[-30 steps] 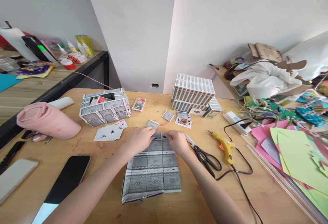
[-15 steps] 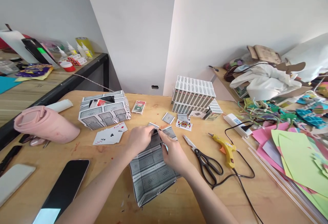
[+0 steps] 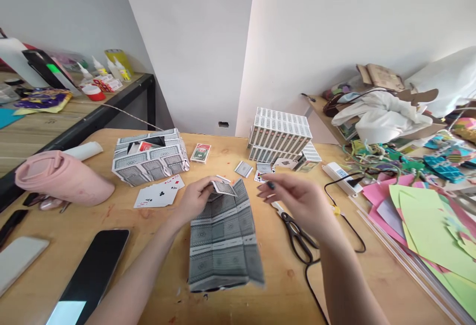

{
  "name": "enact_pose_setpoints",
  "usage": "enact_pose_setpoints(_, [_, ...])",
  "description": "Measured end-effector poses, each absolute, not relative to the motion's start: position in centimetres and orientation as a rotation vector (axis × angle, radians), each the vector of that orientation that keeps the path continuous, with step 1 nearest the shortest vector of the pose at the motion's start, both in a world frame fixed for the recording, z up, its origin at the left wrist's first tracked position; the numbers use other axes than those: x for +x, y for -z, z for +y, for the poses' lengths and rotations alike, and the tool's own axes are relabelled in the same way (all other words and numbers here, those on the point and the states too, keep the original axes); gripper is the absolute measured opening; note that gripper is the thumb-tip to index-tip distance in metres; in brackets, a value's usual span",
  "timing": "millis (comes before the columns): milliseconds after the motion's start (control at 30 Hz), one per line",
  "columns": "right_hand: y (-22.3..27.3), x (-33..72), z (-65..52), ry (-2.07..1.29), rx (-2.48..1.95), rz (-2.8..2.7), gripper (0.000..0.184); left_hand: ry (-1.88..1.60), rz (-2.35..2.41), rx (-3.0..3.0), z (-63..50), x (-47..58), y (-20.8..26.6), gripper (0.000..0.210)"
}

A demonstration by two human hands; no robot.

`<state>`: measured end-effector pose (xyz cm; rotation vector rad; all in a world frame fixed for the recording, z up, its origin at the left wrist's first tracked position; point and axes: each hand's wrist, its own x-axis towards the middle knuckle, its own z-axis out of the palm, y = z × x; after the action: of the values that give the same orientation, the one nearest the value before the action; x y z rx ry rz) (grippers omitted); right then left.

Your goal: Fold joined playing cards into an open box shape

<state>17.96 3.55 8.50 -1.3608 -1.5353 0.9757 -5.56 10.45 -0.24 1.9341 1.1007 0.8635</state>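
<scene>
Left hand pinches the 11 o'clock corner of the grey-and-white creased panel of patterned playing cards (image 3: 225, 238); right hand stands apart.
On the pale wooden surface (image 3: 282, 285), the panel lies toward 5 o'clock from the left hand (image 3: 195, 198), the nearer one, and toward 8 o'clock from the right hand (image 3: 303, 203), half-curled with nothing visible in it; its long axis runs roughly 12 to 6, the end with the folded flap pointing to 12.

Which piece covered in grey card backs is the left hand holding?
The nearer, folded panel, held at its far end; the box with a top opening stands farther back, untouched.
</scene>
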Motion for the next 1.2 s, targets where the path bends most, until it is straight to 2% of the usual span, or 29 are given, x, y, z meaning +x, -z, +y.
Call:
enact_pose_setpoints(133, [-7.1, 19.1, 6.1, -1.005, -1.471, -1.366, 0.028, -0.854, 0.986, 1.811, 10.8, -5.4, 0.3, 0.028])
enact_pose_setpoints(300, [-5.2, 16.7, 9.7, -1.596, -1.486, -1.557, 0.024, -0.785, 0.9, 1.819, 11.0, -4.1, 0.1, 0.024])
enact_pose_setpoints(467, [-7.0, 15.6, 12.4, -1.569, -1.773, -1.979, 0.015, -0.762, 0.857, 1.814, 11.5, -3.3, 0.7, 0.022])
enact_pose_setpoints(533, [-7.7, 15.5, 13.1, -1.632, -1.804, -2.11, 0.018, -0.779, 0.851, 1.785, 11.6, -3.0, 1.0, 0.021])
enact_pose_setpoints(667, [-8.3, 15.5, 13.7, -1.927, -1.701, -2.304, 0.031, -0.791, 0.857, 1.707, 11.7, -2.7, 1.5, 0.017])
enact_pose_setpoints(867, [-8.4, 15.5, 13.3, -2.3, -1.438, -2.282, 0.032, -0.847, 0.834, 1.515, 11.3, -2.5, 1.5, 0.01])
enact_pose_setpoints(967, [-8.3, 15.4, 12.9, -2.315, -1.364, -2.314, 0.033, -0.814, 0.719, 1.486, 11.4, -2.9, 1.6, 0.016])
enact_pose_setpoints(1200, [-8.0, 15.3, 12.5, -2.009, -1.43, -2.505, 0.027, -0.816, 0.68, 1.57, 11.3, -2.8, 1.4, 0.029])
